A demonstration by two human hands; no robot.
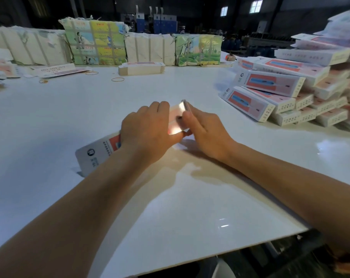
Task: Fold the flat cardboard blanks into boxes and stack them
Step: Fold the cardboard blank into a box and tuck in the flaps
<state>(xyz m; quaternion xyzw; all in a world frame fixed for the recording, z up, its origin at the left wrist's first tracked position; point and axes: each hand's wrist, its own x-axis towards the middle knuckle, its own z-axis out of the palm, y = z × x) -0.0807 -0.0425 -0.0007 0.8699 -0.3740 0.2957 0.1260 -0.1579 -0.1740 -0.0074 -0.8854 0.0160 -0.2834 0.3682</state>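
A white cardboard box (102,151) with a red panel lies slantwise on the white table (190,207) at the centre. My left hand (148,131) lies over its middle and grips it, fingers wrapped over the far side. My right hand (206,133) pinches the small end flap (183,107) at the box's far right end; that flap is blurred. A pile of folded boxes (280,93) of the same print is stacked at the right. A stack of flat blanks (141,68) sits at the far middle of the table.
Wrapped bundles of printed stock (96,43) line the table's far edge. Loose rubber bands (118,79) lie near them. More blanks and boxes (1,69) sit at the far left. The table's near edge (210,255) runs diagonally at the bottom right.
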